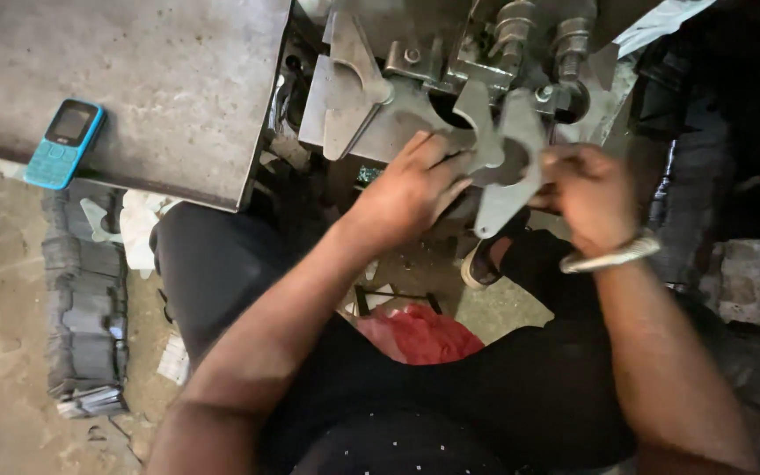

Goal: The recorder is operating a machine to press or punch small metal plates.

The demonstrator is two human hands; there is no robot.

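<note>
The person sits at a metal press-type machine (485, 53) and holds 1 flat grey metal plate (505, 158), cut to an irregular shape with a curved notch, up against the machine's front. The left hand (411, 189) lies with its fingers spread flat on the plate's left side, pressing rather than gripping. The right hand (587, 202), with a metal bangle (610, 255) on its wrist, is closed around the plate's right edge, pinching it.

The step in hand looks like seating the plate under the 2 threaded posts (538, 35) of the tooling. As a judgement, the next move calls for sliding the plate squarely into place so that its notch meets the tooling, and for keeping the fingers out of the working zone.

A similar shaped plate (345, 84) rests on the machine to the left, well apart from the hands. On the grey steel surface (160, 88) at the left lies 1 blue keypad phone (65, 143), near its edge.

No real container shows. On the floor by the left leg stands a stack of flat dark pieces (85, 308), loosely piled, not boxed. A red cloth (420, 336) lies between the knees, and a stone block (754, 281) sits at the right. Whether anything lies under the cloth cannot be told.
</note>
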